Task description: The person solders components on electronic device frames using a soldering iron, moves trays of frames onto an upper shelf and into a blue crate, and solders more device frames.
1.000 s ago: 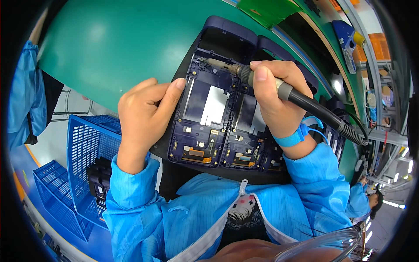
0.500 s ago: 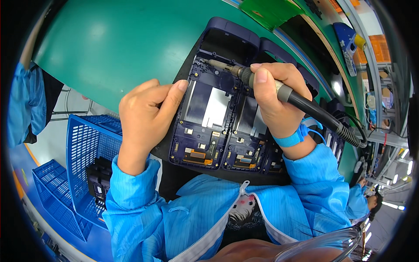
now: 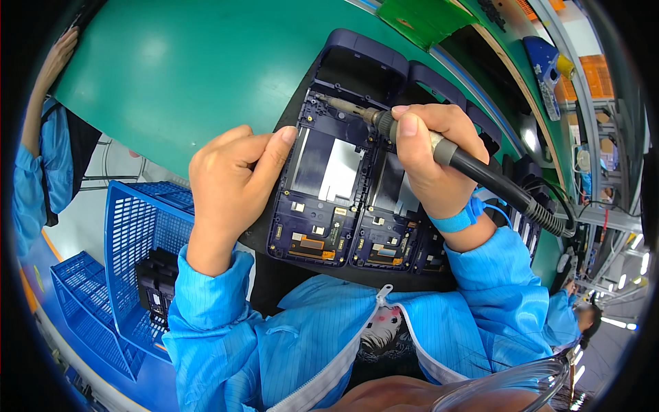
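Observation:
My right hand (image 3: 439,151) grips a soldering iron (image 3: 371,115) by its dark handle. Its tip reaches the upper left part of an open dark-blue device housing (image 3: 329,132), near small parts there; whether it touches is too small to tell. My left hand (image 3: 237,172) is closed at the housing's left edge, thumb pressed toward the index finger. What it holds, if anything, is hidden. Inside the housing sit a silvery plate (image 3: 343,168) and a small circuit board (image 3: 312,244). A second housing of the same kind (image 3: 386,230) lies beside it on the right, partly under my right wrist.
The housings rest on a black mat (image 3: 292,110) over a green table (image 3: 185,75). Blue plastic baskets (image 3: 130,261) stand at the lower left, one holding dark parts. A co-worker's hand (image 3: 62,55) is at the far left table edge. Green board (image 3: 425,20) lies at the back.
The iron's tip and my right hand have shifted very slightly. At the far left, the co-worker's arm and hand have come into view at the table edge.

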